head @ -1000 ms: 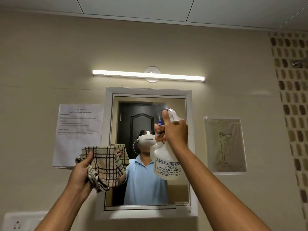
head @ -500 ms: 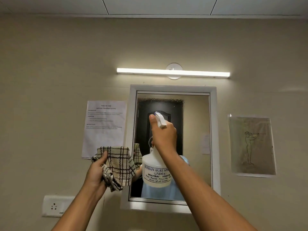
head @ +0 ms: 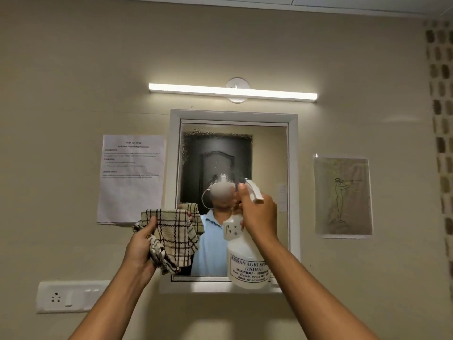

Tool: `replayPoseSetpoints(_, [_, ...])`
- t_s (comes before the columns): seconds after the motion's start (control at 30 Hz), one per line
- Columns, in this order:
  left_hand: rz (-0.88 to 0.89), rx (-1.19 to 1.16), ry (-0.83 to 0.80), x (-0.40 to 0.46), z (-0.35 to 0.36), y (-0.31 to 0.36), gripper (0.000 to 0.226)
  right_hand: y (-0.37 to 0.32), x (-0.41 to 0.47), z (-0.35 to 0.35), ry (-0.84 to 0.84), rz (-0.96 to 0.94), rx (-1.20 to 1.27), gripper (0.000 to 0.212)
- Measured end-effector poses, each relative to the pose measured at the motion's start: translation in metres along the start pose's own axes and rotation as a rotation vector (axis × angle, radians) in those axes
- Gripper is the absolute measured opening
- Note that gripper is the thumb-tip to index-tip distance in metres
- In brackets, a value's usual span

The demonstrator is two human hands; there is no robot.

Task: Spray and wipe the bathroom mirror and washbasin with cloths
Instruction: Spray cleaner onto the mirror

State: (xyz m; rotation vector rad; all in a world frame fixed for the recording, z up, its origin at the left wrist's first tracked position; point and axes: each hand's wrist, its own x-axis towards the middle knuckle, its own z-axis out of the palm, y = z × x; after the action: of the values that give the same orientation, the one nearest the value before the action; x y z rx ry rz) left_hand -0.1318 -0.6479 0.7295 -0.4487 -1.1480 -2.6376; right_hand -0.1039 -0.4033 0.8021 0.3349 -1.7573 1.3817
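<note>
A white-framed mirror (head: 267,153) hangs on the beige wall, its upper left glass speckled with spray droplets and a misty patch near the middle. My right hand (head: 258,214) is shut on the trigger head of a white spray bottle (head: 245,263), raised in front of the mirror's lower right. My left hand (head: 141,246) grips a beige checked cloth (head: 172,238) at the mirror's lower left corner. The washbasin is out of view.
A lit tube light (head: 232,92) runs above the mirror. A printed sheet (head: 131,179) is taped to the left and a drawing (head: 343,196) to the right. A switch and socket plate (head: 71,296) sits lower left. Patterned tiles (head: 441,119) line the right edge.
My right hand with the bottle has moved lower and to the right across the mirror. More mist and droplets now cover the glass. The cloth hand stays about where it was.
</note>
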Motion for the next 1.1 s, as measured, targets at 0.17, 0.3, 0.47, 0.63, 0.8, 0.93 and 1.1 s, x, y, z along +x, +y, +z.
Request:
replayPoseSetpoints(0.17, [-0.022,0.026,-0.048,0.001,0.014,-0.016,0.06,0.021,0.009,-0.038,0.122,0.025,-0.034,0.041])
replayPoseSetpoints(0.3, [-0.036,0.027,-0.031,0.002,0.023,-0.03,0.058,0.032,0.011,-0.061,0.181,0.096,-0.041,0.04])
replayPoseSetpoints(0.47, [-0.052,0.042,-0.033,-0.002,0.025,-0.039,0.053,0.045,0.001,-0.072,0.223,0.143,-0.04,0.038])
replayPoseSetpoints(0.63, [-0.062,0.02,-0.06,-0.007,0.008,-0.031,0.057,0.053,-0.018,-0.055,0.165,0.161,-0.026,0.039])
replayPoseSetpoints(0.8, [-0.055,-0.001,-0.08,-0.013,-0.017,-0.018,0.063,0.044,-0.043,-0.001,0.039,0.076,-0.048,0.046])
replayPoseSetpoints(0.93, [-0.063,-0.003,-0.015,-0.021,-0.03,-0.012,0.059,0.02,-0.062,0.039,-0.078,0.035,-0.012,0.042])
replayPoseSetpoints(1.1, [0.028,0.08,0.084,-0.03,-0.038,-0.004,0.042,0.014,-0.082,0.076,-0.166,0.017,0.001,0.048])
